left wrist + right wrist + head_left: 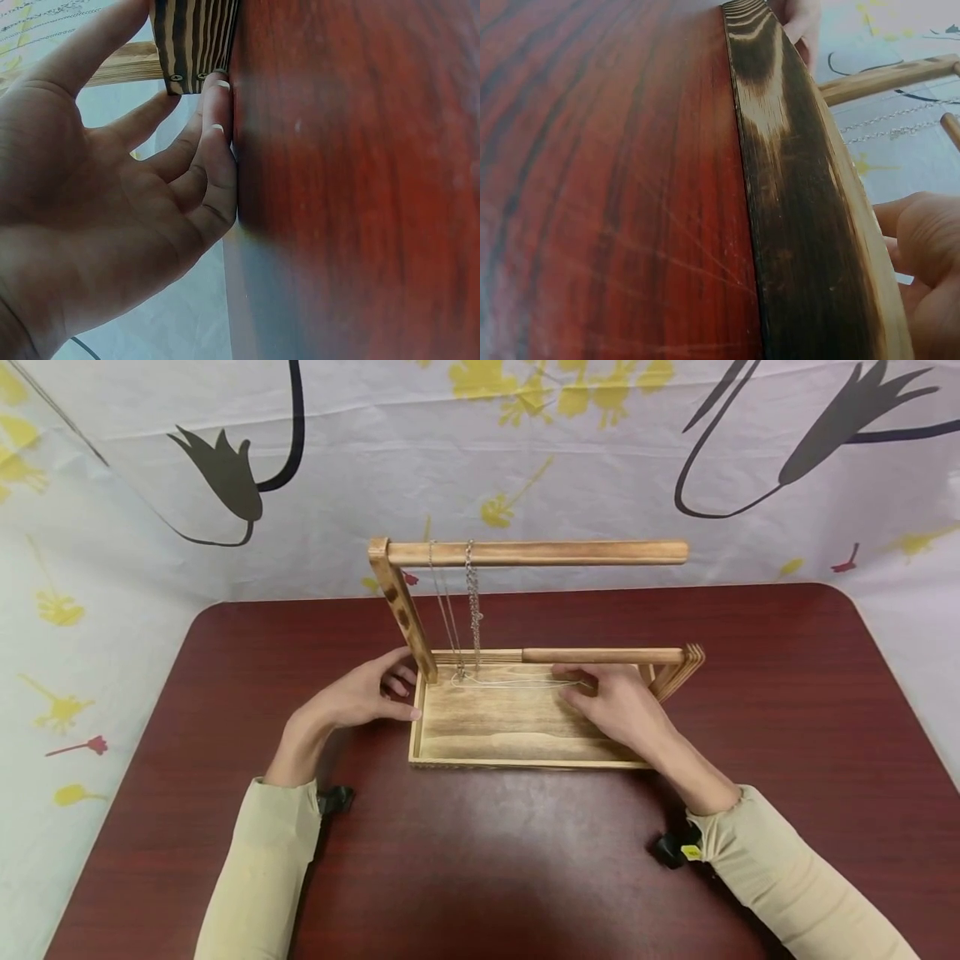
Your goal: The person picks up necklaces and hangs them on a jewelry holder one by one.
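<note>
A wooden jewelry stand with a tray base stands on the table. My left hand holds its left end, thumb on the tray rim and the other fingers bent around the far corner, as the left wrist view also shows. Over the tray, my right hand pinches one end of a thin silver necklace, stretched leftward into a narrow loop. A thicker silver chain and another fine chain hang from the upper bar. The right fingertips are hidden in the right wrist view.
A second, lower bar with a slanted support stands at the tray's back right. The dark red table surrounds the stand. Behind it hangs a pale cloth with plant prints.
</note>
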Demonstrator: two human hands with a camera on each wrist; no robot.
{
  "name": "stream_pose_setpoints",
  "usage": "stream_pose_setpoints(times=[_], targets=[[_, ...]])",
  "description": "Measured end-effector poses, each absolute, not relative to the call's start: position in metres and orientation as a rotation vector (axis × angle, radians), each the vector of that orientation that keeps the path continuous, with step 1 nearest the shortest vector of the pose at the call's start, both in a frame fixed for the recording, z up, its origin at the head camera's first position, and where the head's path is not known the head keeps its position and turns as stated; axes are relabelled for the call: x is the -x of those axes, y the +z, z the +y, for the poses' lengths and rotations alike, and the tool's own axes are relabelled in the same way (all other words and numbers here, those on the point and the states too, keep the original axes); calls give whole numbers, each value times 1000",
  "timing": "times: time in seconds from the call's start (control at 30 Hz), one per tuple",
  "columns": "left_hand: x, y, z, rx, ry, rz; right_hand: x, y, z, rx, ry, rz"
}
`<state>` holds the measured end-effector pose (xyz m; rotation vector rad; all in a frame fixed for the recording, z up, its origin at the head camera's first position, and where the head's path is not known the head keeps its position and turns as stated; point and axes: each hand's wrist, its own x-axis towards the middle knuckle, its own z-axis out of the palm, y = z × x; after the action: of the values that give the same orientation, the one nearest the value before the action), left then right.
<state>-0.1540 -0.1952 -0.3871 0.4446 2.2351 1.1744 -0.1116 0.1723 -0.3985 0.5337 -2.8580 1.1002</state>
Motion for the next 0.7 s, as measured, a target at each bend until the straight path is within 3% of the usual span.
stream_pose_setpoints(times=[0.7], targets=[[153, -387, -196, -448, 1191, 2233, 117, -409, 167, -369, 1222, -2911]])
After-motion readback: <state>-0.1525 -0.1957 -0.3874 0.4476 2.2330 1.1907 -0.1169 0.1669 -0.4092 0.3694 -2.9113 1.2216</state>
